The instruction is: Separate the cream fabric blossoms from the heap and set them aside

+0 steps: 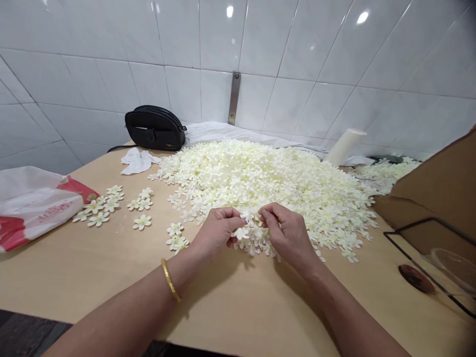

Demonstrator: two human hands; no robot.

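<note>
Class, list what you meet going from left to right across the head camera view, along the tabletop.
Red-and-white plastic bag → loose flowers → left hand → flower cluster pinched by both hands → right hand → white roll → cardboard box.

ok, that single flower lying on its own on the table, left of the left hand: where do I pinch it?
Probably a petal tip. The single flower lies flat and thin on the table, no stem showing, so come from above and pinch one outer petal from the near side, where the wood is bare.
</note>
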